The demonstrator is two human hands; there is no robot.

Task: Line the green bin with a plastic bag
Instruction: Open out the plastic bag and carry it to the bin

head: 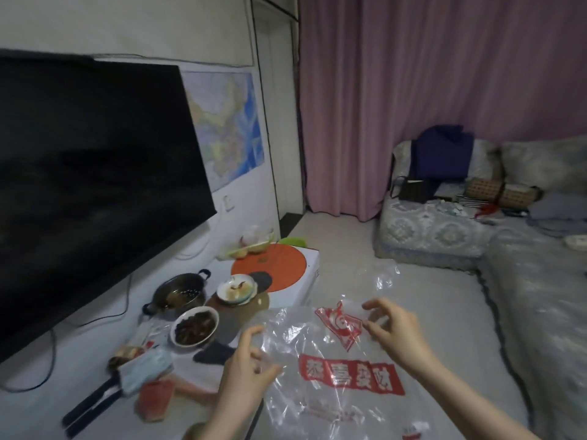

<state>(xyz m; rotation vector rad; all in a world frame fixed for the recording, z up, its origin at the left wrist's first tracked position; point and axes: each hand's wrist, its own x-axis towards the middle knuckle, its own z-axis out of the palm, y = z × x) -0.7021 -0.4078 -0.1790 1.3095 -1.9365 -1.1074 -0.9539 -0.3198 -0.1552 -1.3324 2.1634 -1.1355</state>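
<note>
Left hand [251, 357] and right hand [394, 328] each pinch the clear plastic bag [333, 360], fingers clamped on film — spread apart, likely to open its mouth; green bin not identifiable

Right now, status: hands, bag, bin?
Left hand and right hand gripping the clear plastic bag with red print, spread between them. No whole green bin visible. Dishes on low table at left.

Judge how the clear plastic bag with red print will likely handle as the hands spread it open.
The plastic bag looks thin and crumpled, so it is probably floppy and will not hold a shape by itself. Its glossy, see-through film suggests it is very light and may slip between the fingers of the left hand and right hand. The layers might also cling together.
</note>
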